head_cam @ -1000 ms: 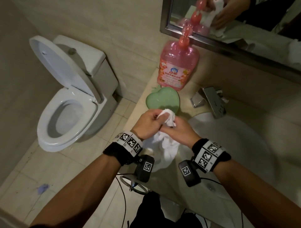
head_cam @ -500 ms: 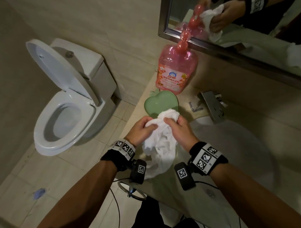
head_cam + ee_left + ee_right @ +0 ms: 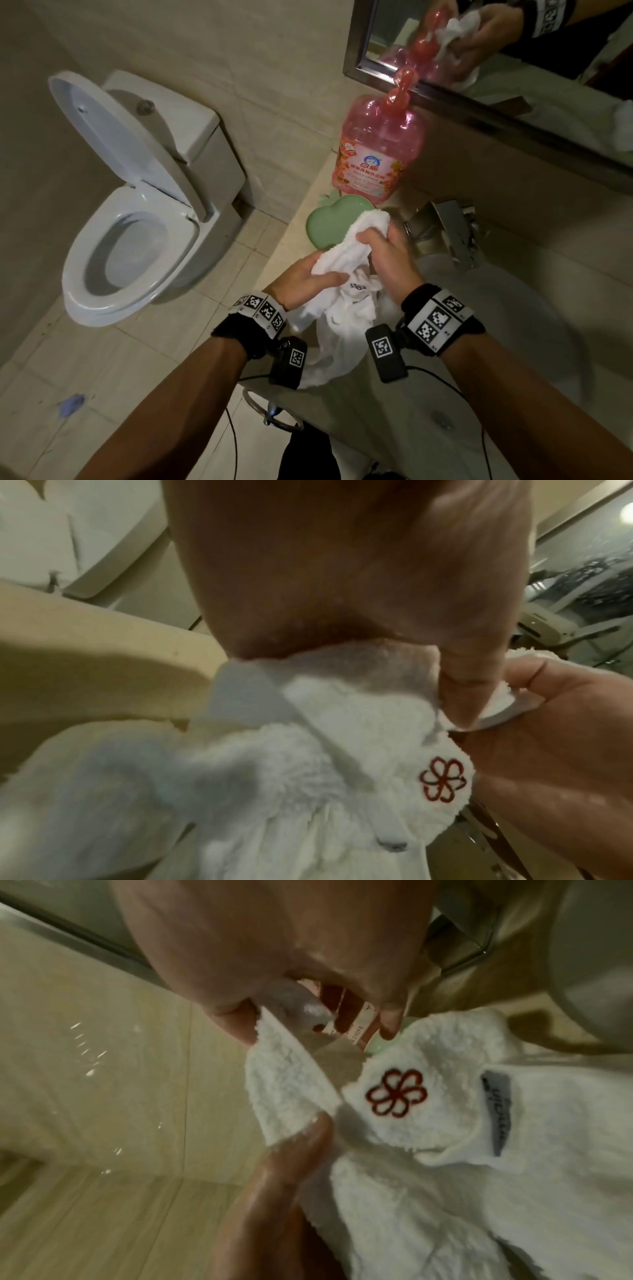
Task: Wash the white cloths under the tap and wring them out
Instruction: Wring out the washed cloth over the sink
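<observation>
Both hands hold one white terry cloth (image 3: 346, 250) above the counter, left of the basin (image 3: 507, 308). My left hand (image 3: 320, 272) grips its lower part, thumb on top. My right hand (image 3: 371, 240) pinches the upper end near the green dish. The rest of the cloth hangs down between my wrists. In the left wrist view the cloth (image 3: 308, 764) shows a red embroidered flower, and my left thumb (image 3: 462, 693) presses its edge. In the right wrist view the cloth (image 3: 428, 1096) carries the flower and a grey label; my right fingers (image 3: 240, 1020) pinch one corner. The chrome tap (image 3: 452, 233) stands right of my hands; no water shows.
A green heart-shaped dish (image 3: 325, 222) and a pink soap bottle (image 3: 376, 154) stand on the counter behind the cloth. A mirror (image 3: 513, 51) hangs above. An open toilet (image 3: 137, 222) stands on the tiled floor at the left. Cables hang below my wrists.
My hands have drawn apart from a bunched grip. The right hand has moved up towards the dish, and the cloth is now stretched between them.
</observation>
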`<state>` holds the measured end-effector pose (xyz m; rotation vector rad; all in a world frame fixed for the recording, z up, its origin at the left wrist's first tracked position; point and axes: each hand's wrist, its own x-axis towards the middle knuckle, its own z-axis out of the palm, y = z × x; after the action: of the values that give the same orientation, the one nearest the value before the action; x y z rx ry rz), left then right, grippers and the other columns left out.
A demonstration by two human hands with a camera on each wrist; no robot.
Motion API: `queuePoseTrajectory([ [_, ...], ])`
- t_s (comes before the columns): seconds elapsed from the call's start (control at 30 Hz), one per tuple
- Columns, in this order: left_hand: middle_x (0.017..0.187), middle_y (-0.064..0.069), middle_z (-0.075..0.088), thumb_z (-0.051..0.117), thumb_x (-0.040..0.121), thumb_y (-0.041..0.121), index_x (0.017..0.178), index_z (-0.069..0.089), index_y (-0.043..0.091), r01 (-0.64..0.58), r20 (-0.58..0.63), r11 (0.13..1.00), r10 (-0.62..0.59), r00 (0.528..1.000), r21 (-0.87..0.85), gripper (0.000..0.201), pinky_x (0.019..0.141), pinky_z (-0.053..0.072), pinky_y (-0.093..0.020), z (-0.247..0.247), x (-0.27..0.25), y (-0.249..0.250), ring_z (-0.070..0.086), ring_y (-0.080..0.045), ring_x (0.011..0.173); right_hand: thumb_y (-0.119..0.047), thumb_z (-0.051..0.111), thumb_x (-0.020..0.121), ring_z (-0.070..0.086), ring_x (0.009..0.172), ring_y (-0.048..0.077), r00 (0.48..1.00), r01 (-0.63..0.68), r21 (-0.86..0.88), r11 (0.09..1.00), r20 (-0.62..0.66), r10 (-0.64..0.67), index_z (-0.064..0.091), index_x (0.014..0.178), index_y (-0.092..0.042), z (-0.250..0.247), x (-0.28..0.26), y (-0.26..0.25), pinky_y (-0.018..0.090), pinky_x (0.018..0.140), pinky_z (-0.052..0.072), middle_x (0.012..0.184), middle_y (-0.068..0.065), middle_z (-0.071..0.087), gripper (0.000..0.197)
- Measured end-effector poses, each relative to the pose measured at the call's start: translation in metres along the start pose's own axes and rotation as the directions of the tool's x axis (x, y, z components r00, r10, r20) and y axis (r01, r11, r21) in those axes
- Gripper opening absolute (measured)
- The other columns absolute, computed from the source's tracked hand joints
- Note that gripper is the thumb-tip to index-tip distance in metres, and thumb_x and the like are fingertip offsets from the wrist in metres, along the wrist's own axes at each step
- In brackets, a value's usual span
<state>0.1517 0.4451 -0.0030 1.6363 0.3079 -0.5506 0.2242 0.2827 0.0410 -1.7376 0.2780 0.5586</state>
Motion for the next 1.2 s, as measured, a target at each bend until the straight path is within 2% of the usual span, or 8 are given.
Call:
queuePoseTrajectory([
  [0.13,0.114,0.007,0.069,0.078,0.064,0.050,0.119,0.050,0.045,0.062,0.011,0.992,-0.063,0.998,0.113,0.062,0.099,0.049,-0.047,0.001,0.009,-0.013,0.065,-0.021,0.108,-0.032,0.060,0.076,0.068,0.102,0.019,0.991,0.081,-0.085,0.993,-0.102,-0.089,0.063,0.112,-0.036,0.000,0.012,-0.003,0.049,0.095,0.056,0.108,-0.007,0.071,0.036],
  [0.33,0.115,0.013,0.056,0.045,0.080,0.061,0.135,0.038,0.036,0.069,-0.114,0.939,-0.032,0.993,0.337,0.061,0.078,0.038,-0.026,0.011,0.018,-0.015,0.055,-0.014,0.101,-0.019,0.065,0.088,0.053,0.118,0.027,0.979,0.153,-0.559,0.815,-0.023,-0.200,0.063,0.125,-0.012,-0.002,0.041,0.013,0.036,0.105,0.043,0.129,0.011,0.054,0.038],
  [0.57,0.126,0.005,0.058,0.039,0.082,0.064,0.134,0.038,0.032,0.129,-0.106,0.924,-0.096,0.990,0.361,0.062,0.089,0.043,-0.032,0.010,0.030,-0.021,0.056,-0.019,0.104,-0.027,0.057,0.098,0.049,0.116,0.026,0.984,0.171,-0.751,0.637,0.093,-0.155,0.055,0.141,-0.015,0.005,0.062,0.021,0.028,0.096,0.037,0.128,0.006,0.043,0.044],
  [0.63,0.127,0.005,0.059,0.041,0.082,0.063,0.133,0.040,0.032,0.128,-0.098,0.925,-0.099,0.990,0.358,0.059,0.091,0.043,-0.032,0.009,0.033,-0.022,0.057,-0.019,0.107,-0.025,0.059,0.098,0.049,0.122,0.029,0.985,0.171,-0.774,0.610,0.111,-0.135,0.055,0.142,-0.013,0.006,0.066,0.021,0.030,0.102,0.038,0.135,0.011,0.045,0.046],
  [0.8,0.122,0.004,0.062,0.048,0.082,0.058,0.130,0.044,0.030,0.128,-0.109,0.938,-0.097,0.989,0.322,0.056,0.094,0.048,-0.037,0.008,0.039,-0.020,0.061,-0.021,0.105,-0.024,0.062,0.097,0.051,0.112,0.025,0.962,0.236,-0.727,0.645,0.080,-0.261,0.064,0.127,-0.011,0.006,0.068,0.023,0.034,0.100,0.042,0.116,0.002,0.042,0.033],
  [0.93,0.118,0.003,0.065,0.052,0.082,0.056,0.126,0.050,0.027,0.144,-0.102,0.943,-0.118,0.988,0.301,0.052,0.096,0.049,-0.040,0.007,0.043,-0.021,0.063,-0.021,0.105,-0.026,0.064,0.098,0.049,0.120,0.027,0.972,0.221,-0.791,0.570,0.134,-0.192,0.060,0.136,-0.012,0.007,0.074,0.024,0.033,0.104,0.040,0.130,0.010,0.049,0.041],
  [1.03,0.124,0.001,0.063,0.053,0.083,0.057,0.131,0.046,0.024,0.148,-0.107,0.945,-0.121,0.987,0.291,0.059,0.098,0.047,-0.037,0.007,0.042,-0.023,0.061,-0.022,0.108,-0.026,0.064,0.097,0.051,0.107,0.022,0.969,0.221,-0.769,0.600,0.107,-0.221,0.064,0.128,-0.012,0.006,0.075,0.025,0.029,0.092,0.041,0.116,0.004,0.046,0.034],
  [1.2,0.129,-0.001,0.058,0.050,0.090,0.058,0.137,0.039,0.021,0.182,-0.144,0.922,-0.140,0.980,0.342,0.061,0.096,0.046,-0.037,0.010,0.037,-0.022,0.057,-0.023,0.111,-0.027,0.066,0.096,0.050,0.115,0.027,0.973,0.224,-0.796,0.562,0.150,-0.175,0.064,0.129,-0.011,0.005,0.072,0.022,0.030,0.099,0.039,0.123,0.010,0.050,0.036],
])
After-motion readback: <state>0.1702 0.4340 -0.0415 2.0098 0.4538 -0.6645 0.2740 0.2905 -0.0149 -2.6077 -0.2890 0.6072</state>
